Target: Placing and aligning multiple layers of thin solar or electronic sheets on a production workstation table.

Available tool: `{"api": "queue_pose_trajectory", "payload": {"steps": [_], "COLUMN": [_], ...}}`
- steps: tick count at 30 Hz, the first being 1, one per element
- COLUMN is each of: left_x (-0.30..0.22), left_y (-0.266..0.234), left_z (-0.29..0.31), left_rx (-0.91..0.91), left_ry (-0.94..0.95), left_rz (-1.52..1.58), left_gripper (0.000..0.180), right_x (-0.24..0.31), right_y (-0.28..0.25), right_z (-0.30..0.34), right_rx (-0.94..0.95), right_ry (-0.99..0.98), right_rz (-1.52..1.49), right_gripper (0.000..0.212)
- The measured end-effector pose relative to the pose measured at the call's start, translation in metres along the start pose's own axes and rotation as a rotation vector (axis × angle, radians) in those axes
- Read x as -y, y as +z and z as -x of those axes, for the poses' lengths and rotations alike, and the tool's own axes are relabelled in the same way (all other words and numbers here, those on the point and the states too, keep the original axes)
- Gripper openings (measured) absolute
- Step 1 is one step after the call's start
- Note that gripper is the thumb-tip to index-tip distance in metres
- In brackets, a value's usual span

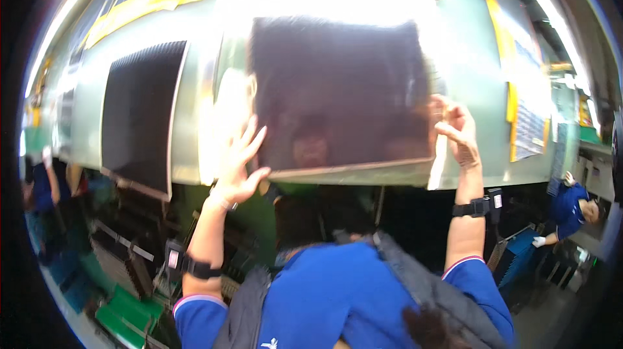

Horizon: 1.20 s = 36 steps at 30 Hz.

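A large dark glossy flat panel (337, 96) lies on the light work table in front of me, with a thin pale edge along its near side. Beside the panel's lower left corner is my left hand (239, 164), its fingers spread and holding nothing. At the right edge of the panel, my right hand (458, 127) has thumb and fingers pinched together. A narrow pale strip (439, 162) hangs from those fingers toward the table's near edge. Some of the right fingertips are blurred against the panel's side.
Another dark panel (139, 112) lies to the left, its near corner past the table edge. Yellow-edged sheets (527, 102) hang at the right. A co-worker in blue (568, 209) is at the far right, and another person's arm (52, 177) shows at the far left. A green bin (130, 313) stands below left.
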<state>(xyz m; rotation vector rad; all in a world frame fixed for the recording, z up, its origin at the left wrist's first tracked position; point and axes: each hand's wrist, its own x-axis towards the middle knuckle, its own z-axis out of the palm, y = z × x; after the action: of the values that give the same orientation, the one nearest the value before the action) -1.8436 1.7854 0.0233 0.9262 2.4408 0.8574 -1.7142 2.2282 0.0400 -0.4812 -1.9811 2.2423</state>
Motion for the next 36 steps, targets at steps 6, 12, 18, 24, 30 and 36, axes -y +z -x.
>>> {"api": "queue_pose_trajectory", "payload": {"steps": [6,12,18,24,30,36], "left_x": [-0.012,-0.017,-0.021,-0.02,-0.021,-0.013], "left_y": [0.0,-0.002,-0.003,-0.001,-0.002,-0.002], "left_z": [0.0,0.006,-0.003,-0.002,-0.002,0.003], "left_rx": [0.036,0.023,0.053,0.037,0.033,0.05], "left_ry": [0.02,-0.037,-0.06,-0.074,-0.072,-0.067], "left_rz": [-0.021,-0.002,0.011,0.03,0.049,0.038], "left_gripper": [0.084,0.085,0.085,0.084,0.084,0.085], "right_x": [0.01,0.089,0.003,0.001,-0.003,0.02], "right_y": [-0.048,0.061,-0.004,0.001,-0.004,0.007], "right_z": [-0.126,-0.139,-0.19,-0.198,-0.196,-0.197], "right_rx": [-0.04,-0.256,-0.244,-0.367,-0.338,-0.169], "right_ry": [0.226,-0.461,-0.403,-0.665,-0.591,-0.18], "right_rz": [0.112,1.596,1.307,1.229,1.267,1.257], "right_gripper": [0.039,0.033,0.044,0.025,0.027,0.035]}}
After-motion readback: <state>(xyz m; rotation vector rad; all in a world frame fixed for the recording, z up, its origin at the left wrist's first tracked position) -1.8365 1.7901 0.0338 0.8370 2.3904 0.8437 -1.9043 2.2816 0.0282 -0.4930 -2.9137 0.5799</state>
